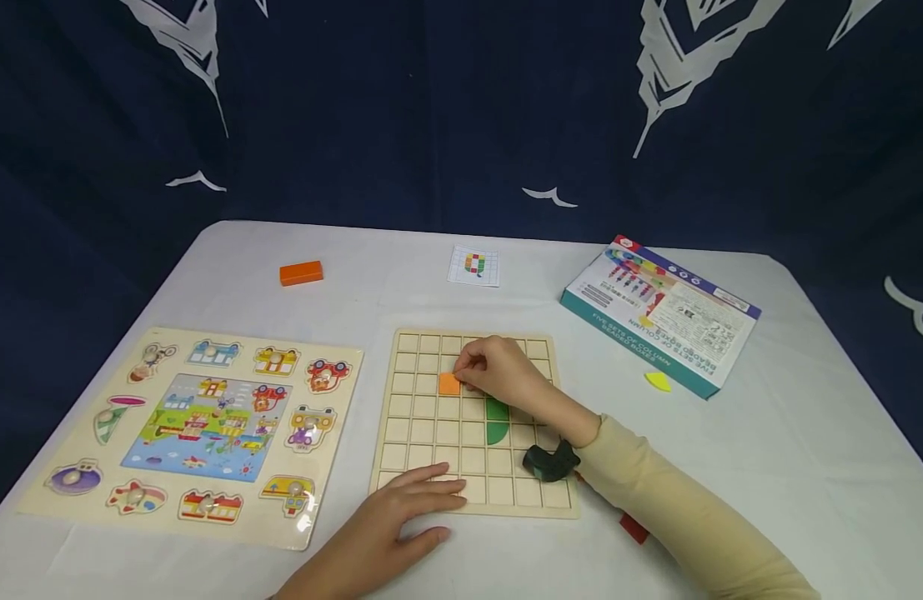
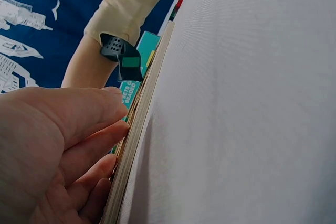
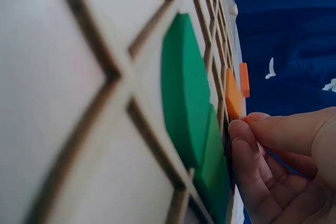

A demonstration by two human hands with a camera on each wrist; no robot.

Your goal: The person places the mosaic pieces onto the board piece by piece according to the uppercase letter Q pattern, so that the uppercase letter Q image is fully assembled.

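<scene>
On gridded wooden board (image 1: pixel 398 406), orange tile (image 1: pixel 449 383) set within one cell, its edge pinched by curled thumb and fingertips of right hand (image 1: pixel 499 372). Green pieces (image 1: pixel 497 432) held in cells nearby. Left hand (image 1: pixel 397 517) laid over board's lower left, fingers spread and nearly straight, nothing gripped. Puzzle board (image 1: pixel 161 454) ringed with knobbed picture pieces. Box (image 1: pixel 664 312) closed, contents hidden; "FIVE SETS OF COLUMN BEADED BOXES" printed on teal side; finer print not legible.
</scene>
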